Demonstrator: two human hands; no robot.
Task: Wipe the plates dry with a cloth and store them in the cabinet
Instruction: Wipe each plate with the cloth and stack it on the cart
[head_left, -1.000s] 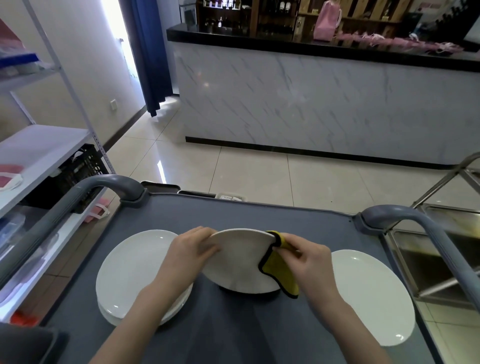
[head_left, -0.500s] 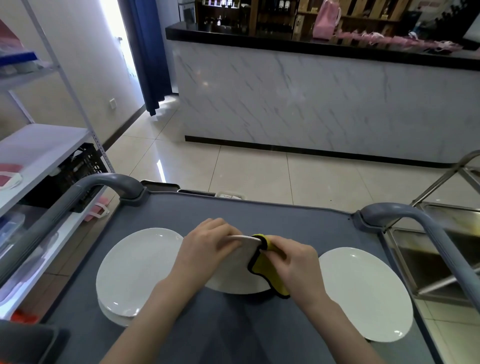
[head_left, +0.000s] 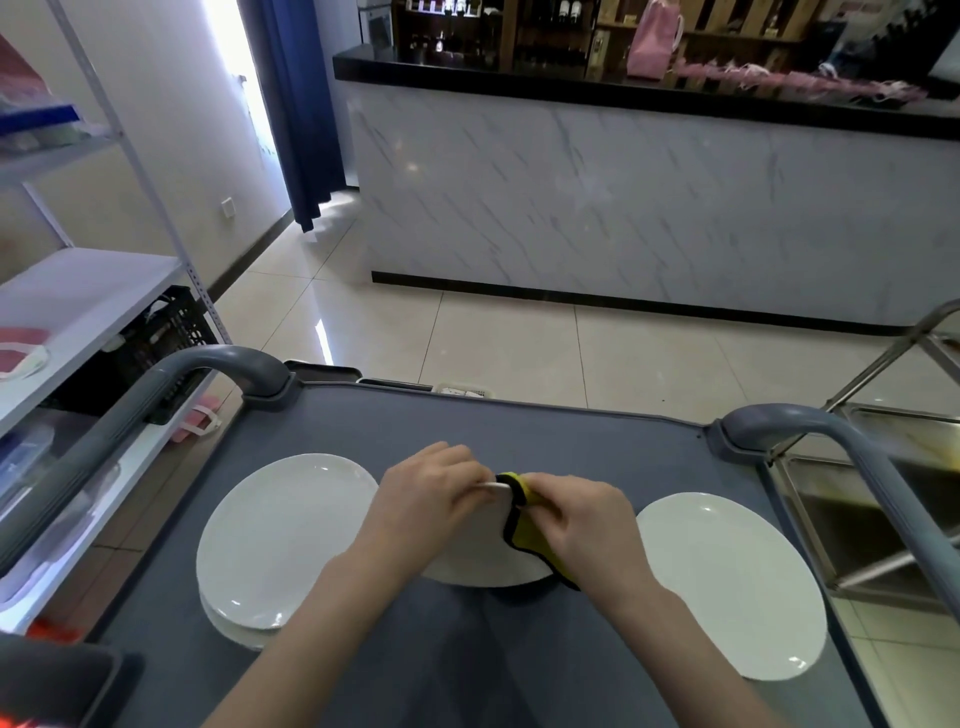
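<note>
L hand (head_left: 431, 499) grips white plate (head_left: 478, 553) by far rim, tilted over mid cart top (head_left: 519, 431), R hand (head_left: 582, 525) pinches yellow cloth (head_left: 524, 538) onto same rim; prob. stiff, glazed-slick, breakable, so hold at rim.

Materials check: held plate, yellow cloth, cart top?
By look only. The held plate: probably glazed ceramic, though melamine is possible; smooth white, thin rim. The yellow cloth: soft fabric, maybe microfibre; matte, drapes limply over the rim, black stitched edge. The cart top: matte grey, apparently moulded plastic; raised lip, no glare.
</note>
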